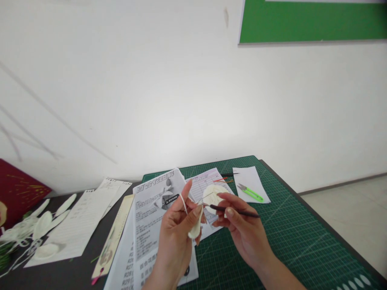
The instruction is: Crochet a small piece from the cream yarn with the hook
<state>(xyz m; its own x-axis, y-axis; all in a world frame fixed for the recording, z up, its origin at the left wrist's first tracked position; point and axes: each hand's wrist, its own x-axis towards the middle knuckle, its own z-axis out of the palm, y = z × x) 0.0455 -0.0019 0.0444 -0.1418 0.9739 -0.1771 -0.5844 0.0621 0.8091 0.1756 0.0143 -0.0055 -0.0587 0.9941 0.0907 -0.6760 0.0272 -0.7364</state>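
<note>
My left hand [180,225] pinches a small cream crocheted piece [196,228] that hangs below its thumb, and a strand of yarn loops over its raised index finger. In my right hand [246,231] is a dark-handled crochet hook [234,210], its tip meeting the top of the crocheted piece. Just behind the hands, a round ball of cream yarn [214,197] rests on the printed papers, partly hidden by the fingers of my right hand.
Printed sheets [151,225] lie on the green cutting mat [290,241]. Green snips [252,192] rest on white paper [249,175] at right. Left are a bookmark strip [113,237], handwritten pages [80,221], white petal-shaped pieces [42,225] and a red item [21,189]. A wall stands behind.
</note>
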